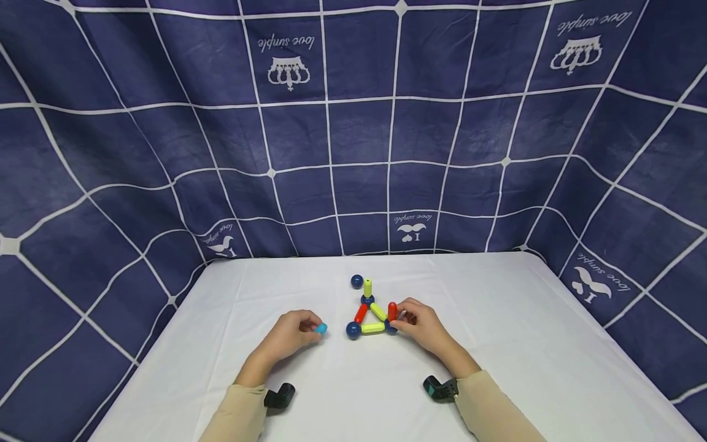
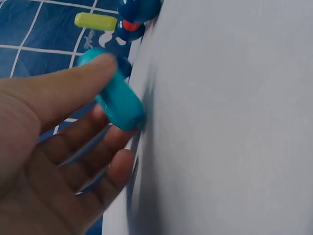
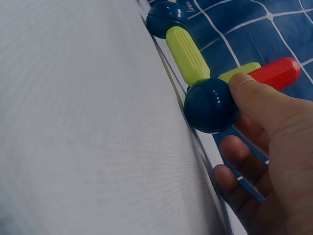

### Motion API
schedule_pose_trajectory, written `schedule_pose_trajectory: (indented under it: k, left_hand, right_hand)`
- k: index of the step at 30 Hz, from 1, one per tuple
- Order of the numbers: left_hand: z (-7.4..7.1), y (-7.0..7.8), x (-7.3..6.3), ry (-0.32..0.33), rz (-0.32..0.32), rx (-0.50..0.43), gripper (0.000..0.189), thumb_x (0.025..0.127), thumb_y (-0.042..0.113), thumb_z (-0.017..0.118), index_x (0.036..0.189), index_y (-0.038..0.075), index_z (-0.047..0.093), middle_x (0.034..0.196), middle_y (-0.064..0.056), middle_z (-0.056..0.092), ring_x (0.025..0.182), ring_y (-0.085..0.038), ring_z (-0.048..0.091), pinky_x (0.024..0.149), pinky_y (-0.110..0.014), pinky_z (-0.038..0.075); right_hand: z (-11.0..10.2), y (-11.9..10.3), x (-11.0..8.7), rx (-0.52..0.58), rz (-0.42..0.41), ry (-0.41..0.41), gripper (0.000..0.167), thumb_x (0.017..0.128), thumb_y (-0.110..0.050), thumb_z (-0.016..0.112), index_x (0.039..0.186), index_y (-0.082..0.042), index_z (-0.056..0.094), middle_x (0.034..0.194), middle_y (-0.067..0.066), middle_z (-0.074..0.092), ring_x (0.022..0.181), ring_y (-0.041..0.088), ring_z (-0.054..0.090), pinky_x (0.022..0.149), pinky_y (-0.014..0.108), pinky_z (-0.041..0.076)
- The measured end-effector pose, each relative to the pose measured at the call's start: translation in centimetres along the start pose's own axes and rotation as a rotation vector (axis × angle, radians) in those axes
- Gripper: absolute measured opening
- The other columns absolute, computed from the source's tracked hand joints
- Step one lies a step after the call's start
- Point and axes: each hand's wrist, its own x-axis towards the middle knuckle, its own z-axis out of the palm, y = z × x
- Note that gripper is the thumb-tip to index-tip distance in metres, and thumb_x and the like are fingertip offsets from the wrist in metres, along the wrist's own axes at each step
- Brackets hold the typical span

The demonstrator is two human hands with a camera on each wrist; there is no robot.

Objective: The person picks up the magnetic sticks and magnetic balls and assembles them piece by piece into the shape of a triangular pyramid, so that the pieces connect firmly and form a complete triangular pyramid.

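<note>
My left hand [image 1: 294, 334] pinches a light blue magnetic stick [image 2: 117, 100] between thumb and fingers, low over the table and left of the triangle. At the triangle's right corner, my right hand [image 1: 422, 325] pinches the base of an upright red stick [image 1: 392, 310], thumb tip right where it meets a dark blue ball [image 3: 211, 105]. Two yellow-green sticks, one along the front [image 1: 372, 328], and a red stick [image 1: 361, 314] form the sides. The left corner is a blue ball [image 1: 353, 330]. On the back ball [image 1: 367, 301] stands another yellow-green stick [image 1: 367, 287].
A loose dark blue ball [image 1: 356, 281] lies behind the triangle. The white cloth-covered table [image 1: 248, 288] ends at a dark blue curtain [image 1: 359, 135] with white lines. Each wrist carries a black camera mount, the left [image 1: 280, 397] and the right [image 1: 440, 388].
</note>
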Motion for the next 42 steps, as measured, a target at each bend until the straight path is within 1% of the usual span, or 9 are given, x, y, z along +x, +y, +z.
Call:
schedule_pose_trajectory:
  k: [9, 12, 14, 17, 23, 28, 33, 38, 42]
  left_hand:
    - [0.5, 2.5, 1.8, 0.212, -0.003, -0.099, 0.020, 0.082, 0.012, 0.081, 0.100, 0.013, 0.073, 0.089, 0.003, 0.072, 0.084, -0.011, 0.067, 0.076, -0.027, 0.055]
    - [0.6, 3.5, 2.5, 0.252, 0.003, -0.132, 0.023, 0.081, 0.012, 0.082, 0.103, 0.010, 0.073, 0.090, 0.000, 0.073, 0.086, -0.014, 0.069, 0.079, -0.030, 0.057]
    - [0.8, 4.0, 2.9, 0.258, 0.006, -0.156, 0.024, 0.081, 0.011, 0.082, 0.103, 0.009, 0.072, 0.091, -0.002, 0.074, 0.087, -0.015, 0.069, 0.078, -0.030, 0.057]
    - [1.3, 4.6, 3.4, 0.254, 0.023, -0.187, 0.024, 0.081, 0.010, 0.082, 0.104, 0.009, 0.072, 0.092, -0.003, 0.075, 0.087, -0.016, 0.070, 0.077, -0.030, 0.058]
    - [2.4, 5.3, 3.7, 0.209, 0.050, -0.245, 0.023, 0.082, 0.011, 0.081, 0.103, 0.009, 0.072, 0.093, -0.004, 0.075, 0.087, -0.016, 0.070, 0.079, -0.030, 0.057]
    - [3.2, 5.0, 3.4, 0.148, 0.046, -0.259, 0.021, 0.083, 0.012, 0.081, 0.102, 0.011, 0.071, 0.094, -0.002, 0.074, 0.088, -0.015, 0.069, 0.079, -0.028, 0.056]
    - [3.7, 4.4, 3.2, 0.073, 0.071, -0.262, 0.020, 0.085, 0.014, 0.079, 0.102, 0.012, 0.071, 0.098, -0.002, 0.073, 0.089, -0.013, 0.067, 0.077, -0.025, 0.056]
    - [3.9, 4.0, 3.2, 0.045, 0.081, -0.252, 0.020, 0.085, 0.014, 0.079, 0.103, 0.012, 0.070, 0.098, -0.001, 0.073, 0.089, -0.013, 0.066, 0.078, -0.025, 0.055]
    - [4.1, 3.7, 3.2, 0.026, 0.070, -0.202, 0.022, 0.085, 0.014, 0.079, 0.104, 0.011, 0.071, 0.096, 0.000, 0.073, 0.088, -0.012, 0.066, 0.079, -0.027, 0.055]
  right_hand:
    - [0.0, 0.2, 0.0, -0.003, 0.001, -0.004, 0.017, 0.083, -0.020, 0.081, 0.095, -0.016, 0.071, 0.091, -0.002, 0.065, 0.072, 0.003, 0.053, 0.065, 0.020, 0.048]
    - [0.1, 0.3, 0.0, -0.001, -0.005, -0.004, 0.016, 0.083, -0.021, 0.081, 0.095, -0.016, 0.071, 0.091, -0.003, 0.065, 0.072, 0.003, 0.053, 0.065, 0.020, 0.048]
    - [0.1, 0.3, 0.0, -0.001, -0.010, 0.000, 0.016, 0.083, -0.020, 0.081, 0.095, -0.016, 0.071, 0.091, -0.002, 0.066, 0.072, 0.003, 0.053, 0.065, 0.020, 0.048]
    - [0.1, 0.4, 0.0, 0.002, -0.015, 0.007, 0.016, 0.082, -0.019, 0.082, 0.095, -0.017, 0.072, 0.091, -0.003, 0.066, 0.072, 0.003, 0.053, 0.065, 0.020, 0.048]
    - [0.3, 0.5, -0.1, -0.007, -0.009, 0.019, 0.015, 0.082, -0.018, 0.082, 0.094, -0.016, 0.072, 0.090, -0.002, 0.066, 0.072, 0.003, 0.053, 0.065, 0.020, 0.049]
    - [0.3, 0.4, -0.1, -0.009, -0.013, 0.011, 0.015, 0.083, -0.019, 0.081, 0.094, -0.016, 0.072, 0.090, -0.002, 0.066, 0.072, 0.003, 0.054, 0.065, 0.020, 0.049]
    - [0.2, 0.3, -0.2, -0.012, -0.039, 0.031, 0.015, 0.082, -0.017, 0.082, 0.092, -0.016, 0.071, 0.088, -0.002, 0.066, 0.071, 0.003, 0.053, 0.064, 0.020, 0.048]
    - [0.1, 0.4, -0.2, -0.010, -0.049, 0.029, 0.015, 0.082, -0.017, 0.082, 0.093, -0.016, 0.072, 0.089, -0.002, 0.066, 0.071, 0.002, 0.054, 0.064, 0.020, 0.049]
    - [0.1, 0.3, -0.2, -0.009, -0.043, 0.028, 0.017, 0.083, -0.017, 0.081, 0.098, -0.016, 0.073, 0.091, -0.003, 0.067, 0.073, 0.002, 0.056, 0.065, 0.021, 0.050]
